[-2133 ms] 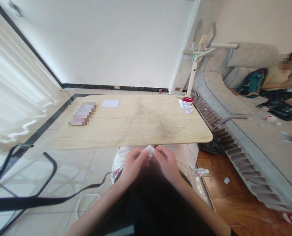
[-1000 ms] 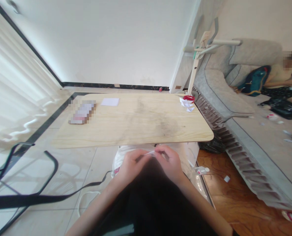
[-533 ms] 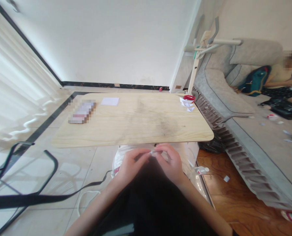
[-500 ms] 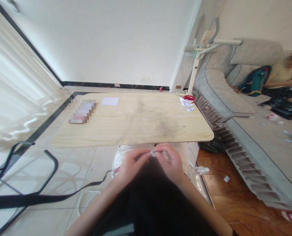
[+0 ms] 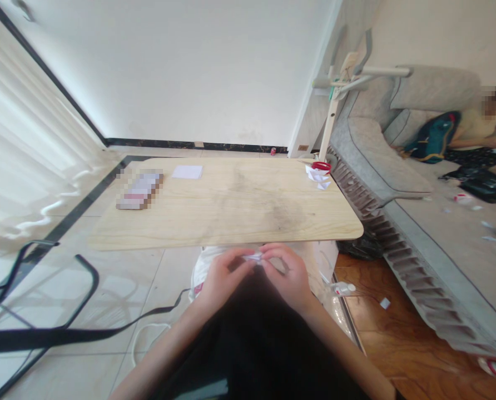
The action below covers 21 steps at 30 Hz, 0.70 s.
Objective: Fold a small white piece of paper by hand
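Note:
Just in front of the near table edge, a small piece of folded white paper [image 5: 253, 257] is pinched between both hands. My left hand [image 5: 227, 272] closes on its left end, thumb against fingers. On its right end, my right hand [image 5: 288, 272] pinches it the same way. Fingertips cover much of the paper, so its full shape is hidden. Beyond, on the wooden table [image 5: 214, 216], white folded paper pieces [image 5: 318, 176] lie at the far right corner beside red-handled scissors [image 5: 322, 166]. A stack of white paper [image 5: 187, 172] lies toward the back left.
A blurred-out phone-like object [image 5: 140, 190] lies on the table's left. Right of the table stand a grey sofa [image 5: 448, 261] and a white metal frame [image 5: 330, 122]. A person [image 5: 481, 133] sits on the sofa. A black strap [image 5: 64, 338] crosses at lower left.
The paper has turned slightly and more of it shows between my fingertips. My right fingers have shifted a little to the left; the table things have stayed put.

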{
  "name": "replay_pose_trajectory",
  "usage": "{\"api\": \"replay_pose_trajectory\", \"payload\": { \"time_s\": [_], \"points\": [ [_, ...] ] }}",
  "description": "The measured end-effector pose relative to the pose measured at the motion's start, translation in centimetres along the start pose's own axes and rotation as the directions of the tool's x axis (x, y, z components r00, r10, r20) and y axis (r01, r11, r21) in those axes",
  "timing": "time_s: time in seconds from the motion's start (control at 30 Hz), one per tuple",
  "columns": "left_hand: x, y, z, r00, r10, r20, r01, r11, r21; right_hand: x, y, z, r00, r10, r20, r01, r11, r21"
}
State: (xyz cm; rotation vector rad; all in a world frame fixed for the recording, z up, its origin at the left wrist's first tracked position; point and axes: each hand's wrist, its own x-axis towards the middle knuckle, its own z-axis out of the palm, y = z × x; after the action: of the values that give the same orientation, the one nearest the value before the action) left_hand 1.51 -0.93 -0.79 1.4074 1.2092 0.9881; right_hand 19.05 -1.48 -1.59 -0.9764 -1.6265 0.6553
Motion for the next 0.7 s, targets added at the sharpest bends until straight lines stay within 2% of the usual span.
{"api": "replay_pose_trajectory", "payload": {
  "time_s": [0.2, 0.33, 0.47, 0.63, 0.7],
  "points": [
    [0.1, 0.2, 0.0, 0.998, -0.062, 0.004, 0.062, 0.998, -0.004, 0.1, 0.1, -0.2, 0.999, 0.026, 0.046, -0.026, 1.000, 0.011],
    [0.1, 0.0, -0.1, 1.000, -0.021, 0.013, 0.020, 1.000, 0.018, 0.1, 0.1, -0.1, 0.995, 0.069, 0.066, -0.069, 0.998, 0.008],
    [0.0, -0.3, 0.0, 0.999, 0.019, 0.032, -0.021, 0.998, 0.060, 0.0, 0.3, 0.2, 0.996, 0.079, 0.038, -0.078, 0.997, -0.028],
    [-0.1, -0.9, 0.5, 0.995, 0.063, 0.082, -0.065, 0.998, 0.022, -0.1, 0.7, 0.3, 0.991, 0.130, 0.012, -0.129, 0.991, -0.043],
    [-0.1, -1.1, 0.6, 0.994, 0.089, 0.070, -0.092, 0.995, 0.030, -0.1, 0.8, 0.2, 0.986, 0.167, 0.017, -0.167, 0.985, -0.036]
  ]
}}
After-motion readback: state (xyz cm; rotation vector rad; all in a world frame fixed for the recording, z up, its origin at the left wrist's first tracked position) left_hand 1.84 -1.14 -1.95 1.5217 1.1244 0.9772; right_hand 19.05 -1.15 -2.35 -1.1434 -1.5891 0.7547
